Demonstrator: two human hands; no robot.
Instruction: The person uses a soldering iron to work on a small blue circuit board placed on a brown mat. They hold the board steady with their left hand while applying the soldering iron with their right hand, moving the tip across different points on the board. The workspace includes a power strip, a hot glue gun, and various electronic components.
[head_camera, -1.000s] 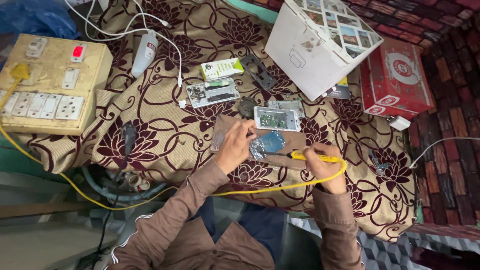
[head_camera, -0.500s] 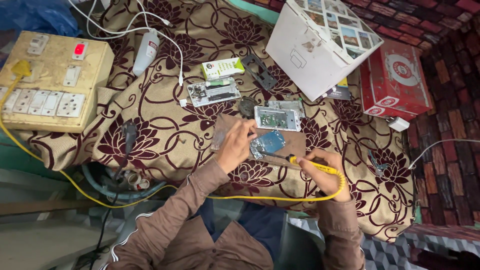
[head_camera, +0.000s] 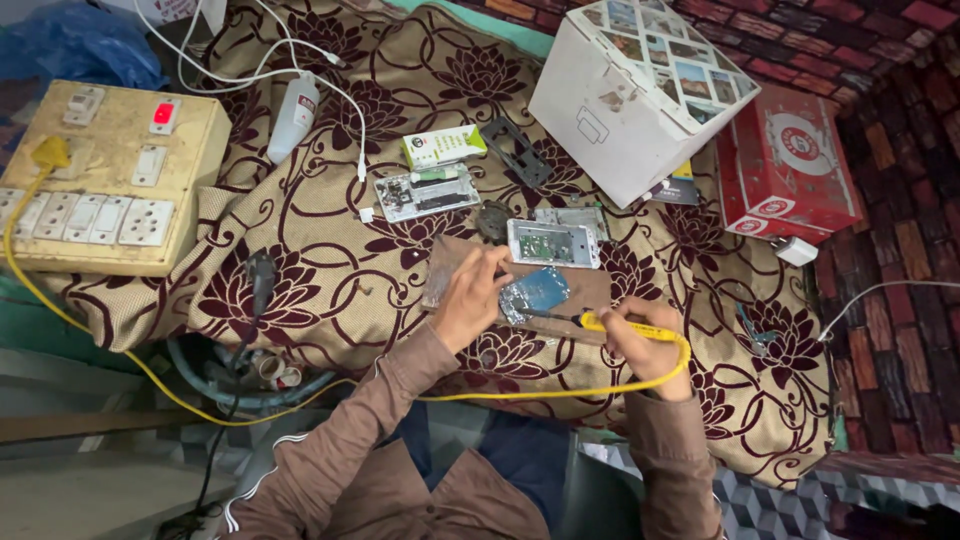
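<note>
My right hand (head_camera: 643, 342) grips a yellow-handled soldering iron (head_camera: 600, 324), its tip pointing left at a small blue circuit board (head_camera: 538, 291) that lies on a brown board (head_camera: 577, 294). My left hand (head_camera: 472, 297) rests on that brown board just left of the circuit board, fingers bent and touching its edge. A yellow cord (head_camera: 560, 392) runs from the iron across my lap. An opened phone body (head_camera: 553, 243) lies just beyond the circuit board.
A yellow switch-and-socket board (head_camera: 105, 180) sits at the left with a yellow plug in it. Farther back lie another opened phone (head_camera: 426, 192), a small green box (head_camera: 442, 146), a white box (head_camera: 632, 92), a red box (head_camera: 788, 165) and white cables.
The right hand with the soldering iron has shifted slightly and the cord's loop has swung to the right of it. The left hand stays by the circuit board.
</note>
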